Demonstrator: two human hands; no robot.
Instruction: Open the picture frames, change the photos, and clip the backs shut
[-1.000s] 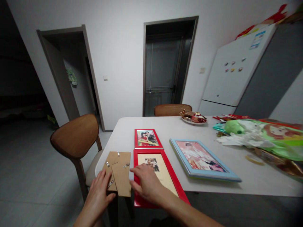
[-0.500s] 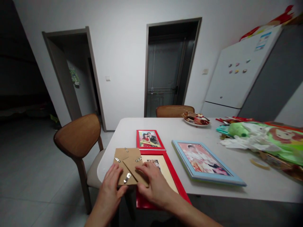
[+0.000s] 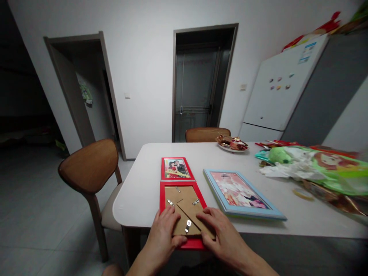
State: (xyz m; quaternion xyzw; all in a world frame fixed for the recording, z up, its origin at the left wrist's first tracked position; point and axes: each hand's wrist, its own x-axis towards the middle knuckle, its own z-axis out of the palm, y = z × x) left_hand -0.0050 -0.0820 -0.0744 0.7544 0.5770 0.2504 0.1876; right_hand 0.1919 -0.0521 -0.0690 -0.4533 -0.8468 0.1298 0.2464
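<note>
A brown picture frame backing board [image 3: 187, 199] lies over the larger red picture frame [image 3: 162, 194], whose red border shows round it. Metal clips and a fold-out stand are on the board's face. My left hand [image 3: 163, 232] grips the board's near left edge, thumb at the front. On the near right edge, my right hand [image 3: 221, 230] holds it the same way. Whether the board sits inside the frame or just above it, I cannot tell. Touching the far side of that frame is a smaller red picture frame [image 3: 177, 168] with a photo of two people.
To the right lies a light blue picture frame [image 3: 244, 197]. Further off are a plate of wrapped items [image 3: 232, 144], a heap of green bags and tissue [image 3: 310, 163] and a tape roll [image 3: 303, 194]. A wooden chair [image 3: 90, 165] stands left of the white table [image 3: 135, 188].
Both hands have moved right with the backing board, from the left part of the red frame to squarely over it. The photo in that frame is now covered. The view has shifted slightly.
</note>
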